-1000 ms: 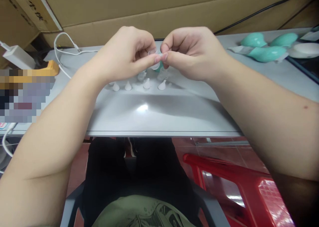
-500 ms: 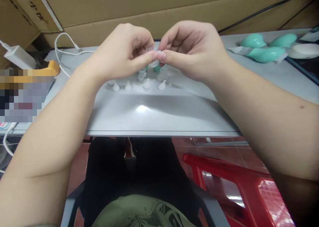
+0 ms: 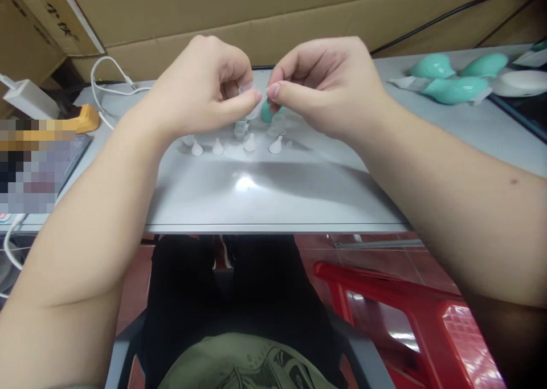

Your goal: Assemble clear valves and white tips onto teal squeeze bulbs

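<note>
My left hand (image 3: 209, 93) and my right hand (image 3: 325, 87) are raised over the grey table (image 3: 273, 189), their fingertips almost meeting. The left hand's thumb and fingers pinch a small clear plastic piece (image 3: 247, 87). The right hand's fingers are pinched together next to it; what they hold is too small to make out. Below the fingertips a teal part (image 3: 267, 112) shows, and a row of small white cone-shaped tips (image 3: 248, 144) stands on the table under the hands.
Several teal bulb-shaped items (image 3: 453, 87) and a white one (image 3: 523, 81) lie at the far right. A white charger (image 3: 29, 98) and its cable (image 3: 106, 70) sit at the left by cardboard boxes (image 3: 256, 13). A red plastic stool (image 3: 410, 320) stands below the table edge.
Both hands rose slightly and the fingertips drew a little apart. The clear piece stays in the left pinch, and the teal part below shows more.
</note>
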{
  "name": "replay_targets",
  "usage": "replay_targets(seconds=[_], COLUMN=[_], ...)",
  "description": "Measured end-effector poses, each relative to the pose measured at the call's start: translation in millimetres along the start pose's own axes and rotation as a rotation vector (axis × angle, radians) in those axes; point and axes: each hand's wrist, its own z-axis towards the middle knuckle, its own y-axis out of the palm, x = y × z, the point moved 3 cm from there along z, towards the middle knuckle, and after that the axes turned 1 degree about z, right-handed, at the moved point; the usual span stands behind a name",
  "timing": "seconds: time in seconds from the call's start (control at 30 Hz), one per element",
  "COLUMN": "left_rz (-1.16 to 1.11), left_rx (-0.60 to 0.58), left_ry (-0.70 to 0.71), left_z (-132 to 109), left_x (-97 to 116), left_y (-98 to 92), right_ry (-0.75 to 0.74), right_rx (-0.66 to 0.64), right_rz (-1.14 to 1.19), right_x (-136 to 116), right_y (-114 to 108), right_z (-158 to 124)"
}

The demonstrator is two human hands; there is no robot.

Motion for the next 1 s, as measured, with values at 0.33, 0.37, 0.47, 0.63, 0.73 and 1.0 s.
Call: replay_targets(seconds=[0.33, 0.37, 0.47, 0.63, 0.73, 1.0], left_rz=[0.123, 0.148, 0.216, 0.285, 0.298, 0.453], left_rx=[-0.053, -0.07, -0.133, -0.234, -0.253, -0.436], left_ry=[-0.093, -0.102, -0.14, -0.248, -0.268, -0.386], left_z=[-3.9, -3.5, -2.9, -5.4, -6.1, -4.7], left_x=[-4.7, -6.0, -10.1, -17.4, -20.9, -35.6], left_y=[-14.4, -15.5, -18.4, -21.3, -23.6, -20.3], right_ry=[-0.055, -0.065, -0.117, -0.107, -0.038, 0.075], right_rx=[0.002, -0.022, -0.084, -0.26, -0.354, -0.416], right_rz=[-0.118, -0.167, -0.344, -0.521, -0.578, -0.586], right_x=[2.2, -0.7, -13.9, -30.7, -33.2, -24.7], right_y=[-3.0, -2.1, 1.4, 14.0, 26.4, 55.2], right_z=[-0.8, -1.9, -2.9, 10.5, 21.0, 17.7])
